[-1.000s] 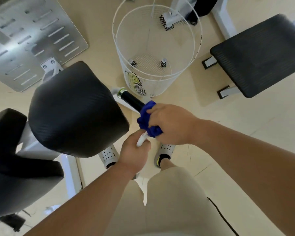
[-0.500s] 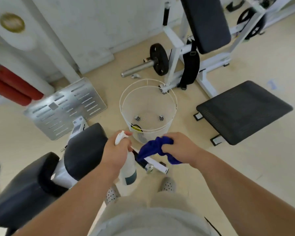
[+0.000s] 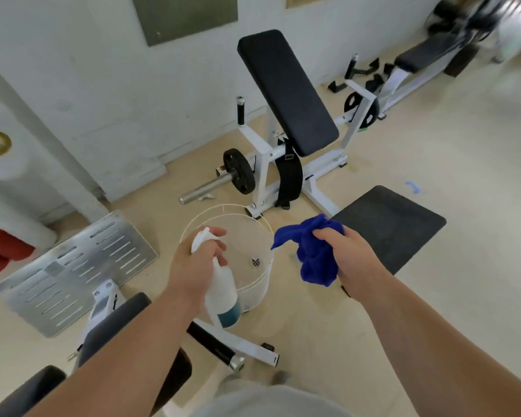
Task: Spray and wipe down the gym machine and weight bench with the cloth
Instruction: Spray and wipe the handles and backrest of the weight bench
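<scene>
My left hand (image 3: 193, 266) grips a white spray bottle (image 3: 223, 291) with blue liquid at its bottom, held over the floor in front of me. My right hand (image 3: 348, 260) clutches a bunched blue cloth (image 3: 310, 254) at the same height. Ahead stands a white gym machine with a tilted black back pad (image 3: 286, 91) and a flat black seat pad (image 3: 388, 227) to the right. Below my left arm are the black pads (image 3: 115, 323) of a nearer machine, with a black-gripped handle (image 3: 214, 344) sticking out.
A white wire basket (image 3: 253, 284) stands on the floor between my hands. A perforated metal footplate (image 3: 66, 272) lies to the left. A weight plate on a bar (image 3: 238, 176) juts from the far machine. Another bench (image 3: 427, 55) sits blurred at the back right.
My head has tilted up from the floor to the room. Both hands came off the black handle and rose apart, the left lifting the spray bottle, the right carrying the cloth rightward.
</scene>
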